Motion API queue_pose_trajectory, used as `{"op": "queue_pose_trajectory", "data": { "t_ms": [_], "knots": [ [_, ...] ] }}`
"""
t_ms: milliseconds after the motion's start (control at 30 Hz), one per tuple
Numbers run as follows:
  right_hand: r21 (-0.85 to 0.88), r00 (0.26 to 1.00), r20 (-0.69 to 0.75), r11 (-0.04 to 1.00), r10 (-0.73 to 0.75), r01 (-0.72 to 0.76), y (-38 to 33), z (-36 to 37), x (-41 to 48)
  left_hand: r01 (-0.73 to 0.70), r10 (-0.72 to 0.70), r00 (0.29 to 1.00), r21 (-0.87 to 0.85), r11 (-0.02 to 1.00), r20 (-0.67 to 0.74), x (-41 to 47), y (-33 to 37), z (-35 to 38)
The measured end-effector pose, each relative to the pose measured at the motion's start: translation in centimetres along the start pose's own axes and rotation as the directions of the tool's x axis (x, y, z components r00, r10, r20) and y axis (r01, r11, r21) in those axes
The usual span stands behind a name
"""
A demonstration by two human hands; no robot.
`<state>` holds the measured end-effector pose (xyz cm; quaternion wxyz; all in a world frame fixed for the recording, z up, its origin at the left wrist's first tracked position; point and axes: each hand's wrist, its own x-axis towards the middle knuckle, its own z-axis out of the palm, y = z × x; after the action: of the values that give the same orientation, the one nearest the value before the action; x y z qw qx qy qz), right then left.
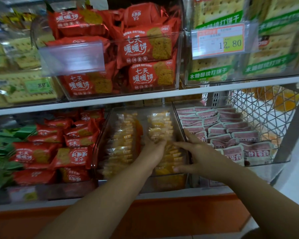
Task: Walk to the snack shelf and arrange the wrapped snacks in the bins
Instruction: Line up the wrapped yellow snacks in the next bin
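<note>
A clear bin (pixel 175 116) on the lower shelf holds two rows of yellow wrapped snacks (pixel 123 137) standing on edge. My left hand (pixel 154 152) is inside the bin, fingers closed on a few yellow packets (pixel 158 133) of the right-hand row. My right hand (pixel 195 152) rests with spread fingers on the front of that same row, against the bin's right wall. To the left lie red wrapped snacks (pixel 72 156); on the right, a bin of pink packets (pixel 231 135).
The upper shelf (pixel 145 99) carries clear bins of red biscuit packs (pixel 145 47) and green-labelled crackers (pixel 214 73) with a 12.80 price tag (pixel 220 40). Green packets (pixel 2 152) lie far left. A wire basket (pixel 262 114) stands at right. An orange base panel (pixel 162 218) runs below.
</note>
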<state>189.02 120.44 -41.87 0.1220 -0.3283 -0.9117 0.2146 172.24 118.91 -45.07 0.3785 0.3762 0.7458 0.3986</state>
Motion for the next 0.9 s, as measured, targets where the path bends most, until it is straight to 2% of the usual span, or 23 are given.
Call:
{"op": "queue_pose_trajectory", "data": {
  "t_ms": [367, 567, 667, 833, 900],
  "knots": [
    [-0.030, 1.000, -0.011, 1.000, -0.001, 0.001, 0.2, -0.1, 0.3, -0.064, 0.060, 0.997, 0.083, 0.994, 0.048, -0.2, 0.4, 0.6],
    [-0.020, 0.999, -0.048, 0.999, 0.023, -0.024, 0.6, 0.8, 0.1, 0.004, -0.013, 0.993, 0.081, 0.997, 0.115, -0.1, 0.7, -0.3],
    [-0.070, 0.998, -0.049, 0.997, 0.024, -0.028, 0.9, 1.2, -0.3, -0.003, -0.001, 0.990, 0.022, 1.000, 0.140, -0.7, 1.0, -1.4],
    [-0.060, 0.996, -0.048, 0.995, 0.079, -0.082, 0.2, 1.0, -0.6, 0.058, -0.057, 0.998, -0.181, 0.982, 0.010, -0.4, 1.3, -2.9],
    [-0.046, 0.996, -0.024, 0.995, 0.089, -0.090, -0.1, 0.5, -0.1, 0.052, -0.056, 0.998, -0.195, 0.979, -0.016, -0.3, 1.6, -2.6]
  ]
}}
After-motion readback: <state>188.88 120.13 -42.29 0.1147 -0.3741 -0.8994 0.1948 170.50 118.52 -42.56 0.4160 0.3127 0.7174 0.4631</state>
